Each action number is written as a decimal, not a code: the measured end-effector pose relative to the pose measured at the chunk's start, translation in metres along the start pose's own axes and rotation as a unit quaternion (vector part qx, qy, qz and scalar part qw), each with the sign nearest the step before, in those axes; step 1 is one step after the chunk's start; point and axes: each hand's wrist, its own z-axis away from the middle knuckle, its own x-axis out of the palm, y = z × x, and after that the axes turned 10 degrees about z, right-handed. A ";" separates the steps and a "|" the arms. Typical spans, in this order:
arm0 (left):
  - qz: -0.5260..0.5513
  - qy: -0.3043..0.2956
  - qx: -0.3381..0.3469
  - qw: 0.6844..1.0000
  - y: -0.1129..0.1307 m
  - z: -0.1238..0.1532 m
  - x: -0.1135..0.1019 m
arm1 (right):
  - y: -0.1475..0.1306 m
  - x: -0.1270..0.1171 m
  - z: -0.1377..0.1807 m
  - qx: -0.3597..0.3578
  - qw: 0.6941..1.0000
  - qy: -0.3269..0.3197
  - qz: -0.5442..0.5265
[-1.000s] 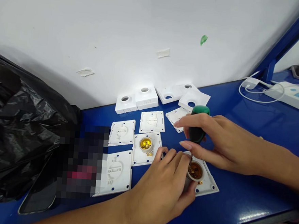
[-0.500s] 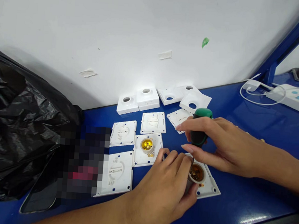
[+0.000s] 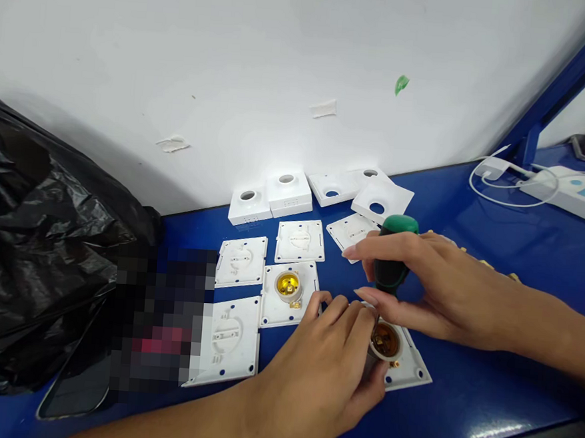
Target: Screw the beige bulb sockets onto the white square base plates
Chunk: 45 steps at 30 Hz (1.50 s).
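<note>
My left hand (image 3: 333, 355) is closed around the side of a round lamp socket (image 3: 387, 340), which sits on a square white base plate (image 3: 412, 371). My right hand (image 3: 433, 285) grips a screwdriver (image 3: 394, 256) by its green and black handle. The shaft points down at the socket's near-left inner edge; its tip is hidden by my fingers and the rim. To the left, a second base plate (image 3: 273, 311) carries a socket with a shiny brass inside (image 3: 288, 285). Several bare base plates (image 3: 242, 261) lie around it.
White square covers (image 3: 289, 195) with round holes stand along the wall. A black plastic bag (image 3: 46, 228) fills the left side, beside a dark phone-like slab (image 3: 76, 371). A white power strip (image 3: 579, 192) with cables lies at the right. Small brass pieces (image 3: 513, 277) show behind my right wrist.
The screwdriver handle has shifted slightly right and down, and the fingers of my right hand have moved with it. My left hand stays on the socket.
</note>
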 end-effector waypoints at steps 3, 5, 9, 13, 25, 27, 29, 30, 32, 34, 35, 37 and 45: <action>0.002 -0.004 -0.002 1.000 0.000 0.000 0.000 | 0.000 0.000 0.000 0.003 1.000 -0.002 -0.002; 0.001 -0.002 -0.002 1.000 0.000 0.000 0.000 | 0.000 0.000 -0.001 0.008 1.000 -0.005 -0.008; -0.001 0.002 0.004 1.000 0.000 0.000 0.000 | 0.001 0.000 -0.002 0.015 1.000 -0.010 -0.015; -0.005 0.005 0.000 1.000 0.000 -0.001 0.000 | 0.000 0.000 -0.001 0.021 1.000 -0.012 -0.016; -0.003 0.003 0.000 1.000 0.000 0.000 0.002 | 0.003 0.000 -0.003 0.019 1.000 -0.019 -0.007; -0.005 0.003 -0.005 1.000 0.000 0.000 0.002 | 0.003 0.000 -0.002 0.021 0.999 -0.023 -0.008; -0.004 0.002 -0.008 1.000 0.000 0.000 0.002 | 0.002 0.000 -0.001 0.024 0.999 -0.031 -0.008; -0.004 0.003 -0.009 1.000 0.000 0.000 0.002 | 0.002 0.000 -0.001 0.026 0.999 -0.036 -0.007; -0.004 0.007 -0.006 1.000 0.000 0.000 0.002 | 0.003 0.001 -0.001 0.027 0.999 -0.044 -0.001; -0.001 0.010 -0.003 1.000 -0.001 0.000 0.003 | 0.003 0.002 -0.002 0.026 0.998 -0.052 0.005; 0.001 0.011 -0.003 1.000 -0.001 0.000 0.003 | 0.004 0.003 -0.002 0.024 0.998 -0.055 0.008; 0.001 0.010 -0.005 1.000 -0.001 0.000 0.003 | 0.004 0.004 -0.002 0.022 0.998 -0.063 0.011; -0.003 0.007 -0.018 1.000 0.000 0.001 0.003 | 0.003 0.005 -0.003 -0.002 0.998 -0.064 0.022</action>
